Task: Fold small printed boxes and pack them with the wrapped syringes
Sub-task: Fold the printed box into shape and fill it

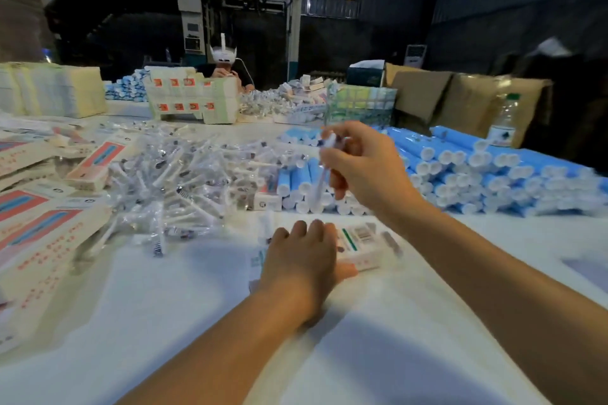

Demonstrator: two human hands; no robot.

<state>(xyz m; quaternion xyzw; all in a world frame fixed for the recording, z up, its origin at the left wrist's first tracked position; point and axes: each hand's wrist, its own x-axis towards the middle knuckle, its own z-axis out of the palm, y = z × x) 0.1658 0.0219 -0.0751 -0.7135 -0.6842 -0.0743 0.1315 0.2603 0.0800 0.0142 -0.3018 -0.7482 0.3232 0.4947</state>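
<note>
At the near centre of the bench [427, 322], the left hand [301, 256] presses flat, fingers straight, on the small printed box [365, 245] to steady it, while the right hand [360, 163] pinches a wrapped syringe [320, 174] just above, apparently ready for insertion.

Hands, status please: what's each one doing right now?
Right hand grips wrapped syringe. Left hand rests on printed box. Nothing between them.
</note>
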